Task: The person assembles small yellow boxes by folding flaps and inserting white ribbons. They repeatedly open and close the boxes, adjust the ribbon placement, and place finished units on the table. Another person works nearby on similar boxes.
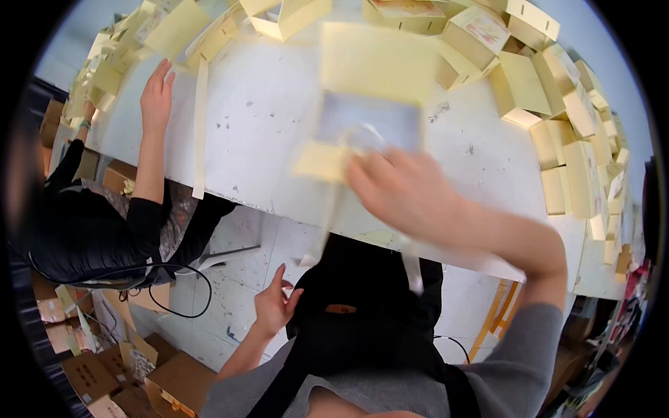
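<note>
My right hand, smeared by motion, is curled closed at the front edge of a pale yellow box. The box is blurred too; its flap stands up at the far side, and a grey-blue inside shows. A thin pale loop crosses the box by my fingertips; its exact grip is hidden. Whitish ribbon strips hang below the table edge near me. My left hand is off the table, low beside my lap, fingers apart and holding nothing.
The white table has pale yellow boxes heaped along its far and right sides. A long cream strip lies across it. At left a co-worker's hand rests near more boxes. Brown cartons stand on the floor, lower left.
</note>
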The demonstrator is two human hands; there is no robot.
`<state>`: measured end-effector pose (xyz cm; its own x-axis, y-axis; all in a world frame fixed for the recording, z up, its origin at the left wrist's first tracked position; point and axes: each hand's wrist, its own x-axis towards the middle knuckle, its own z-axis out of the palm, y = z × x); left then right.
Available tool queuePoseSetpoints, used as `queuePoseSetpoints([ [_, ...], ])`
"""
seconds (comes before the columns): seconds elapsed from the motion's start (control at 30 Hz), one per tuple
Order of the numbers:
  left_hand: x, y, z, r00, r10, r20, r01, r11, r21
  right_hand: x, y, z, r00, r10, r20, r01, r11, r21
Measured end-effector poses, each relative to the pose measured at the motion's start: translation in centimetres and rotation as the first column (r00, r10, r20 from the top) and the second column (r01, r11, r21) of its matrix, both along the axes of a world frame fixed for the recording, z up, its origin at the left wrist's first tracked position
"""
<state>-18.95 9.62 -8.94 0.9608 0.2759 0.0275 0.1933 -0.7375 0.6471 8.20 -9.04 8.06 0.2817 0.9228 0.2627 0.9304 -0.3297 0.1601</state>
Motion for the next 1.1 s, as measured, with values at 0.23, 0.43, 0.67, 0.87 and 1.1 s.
queuePoseSetpoints([
  [0.23,2.0,-0.6,1.1,0.971,-0.099,0.219,0.067,0.987,0.149,21.9,14.0,1.8,0.919,-0.383,-0.091,0.386,0.833,0.396],
  [0.43,6.9,-1.3,3.5,0.843,-0.222,0.49,0.136,0.969,0.205,33.1,4.8,-1.2,0.743,-0.658,0.121,0.663,0.748,-0.002],
  [0.67,18.4,-2.3,10.4,0.689,-0.122,0.715,-0.088,0.964,0.249,13.0,5.4,2.4,0.955,0.16,0.249,-0.216,0.951,0.221],
  [0.87,18.6,-3.7,10.8,0.854,-0.068,0.516,0.092,0.996,-0.021,6.7,2.2,4.2,0.943,0.018,-0.333,0.027,0.991,0.129],
  [1.1,18.0,-5.0,13.0,0.89,-0.214,0.402,0.198,0.977,0.08,15.3,0.6,-3.4,0.578,-0.105,-0.809,0.145,0.989,-0.025],
])
